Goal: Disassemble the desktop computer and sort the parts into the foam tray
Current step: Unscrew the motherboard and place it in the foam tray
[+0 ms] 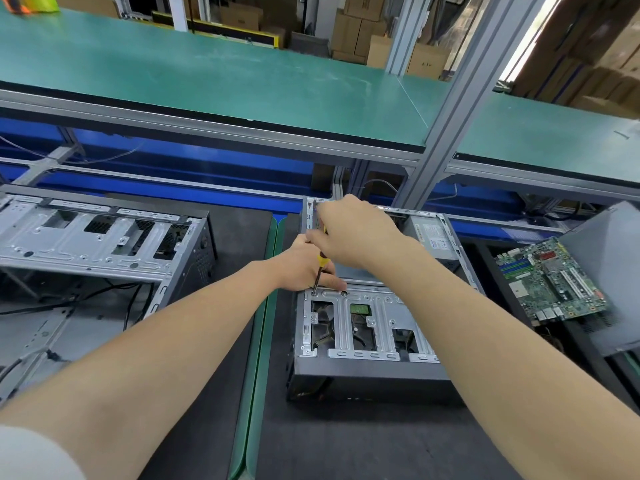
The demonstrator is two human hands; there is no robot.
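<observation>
An open desktop computer case [374, 341] lies on the dark mat in front of me, its silver drive cage facing up. My right hand [353, 233] grips the top of a yellow-handled screwdriver [322, 259] held upright. The tip of the tool sits in a screw hole at the cage's far left corner. My left hand [308, 268] rests on the cage edge, its fingers around the lower shaft of the screwdriver. A grey power supply [434, 237] shows at the case's far right, behind my right wrist.
A second stripped case [104, 244] with loose black cables lies at the left. A green motherboard [550, 278] sits at the right beside a grey side panel [609, 271]. A green-topped conveyor shelf [242, 84] and an aluminium post [446, 109] stand behind.
</observation>
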